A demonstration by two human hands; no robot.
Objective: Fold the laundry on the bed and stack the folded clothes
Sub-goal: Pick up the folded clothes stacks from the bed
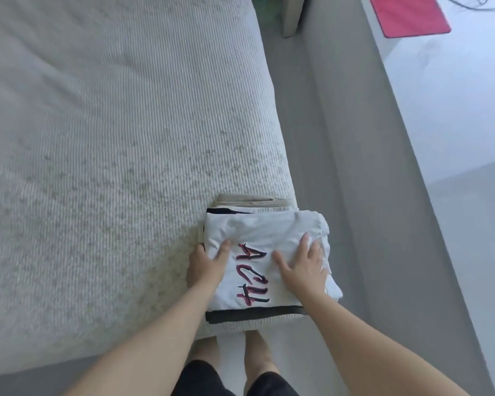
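Folded white T-shirt (265,252) with red-and-black lettering, topmost on the stack of folded clothes (255,311) at the near right corner of the bed (112,138). Long axis running from the bed's near edge toward its far end, lettering along it. Left hand (205,267) at the shirt's left edge, thumb on top, fingers hidden beside the stack; hold impossible to tell. Right hand (305,268) flat on the shirt's right half, fingers spread, pressing. Probably squaring the shirt on the stack.

Soft hazy daylight, faint shadows, wide-angle bending at edges, slight blur
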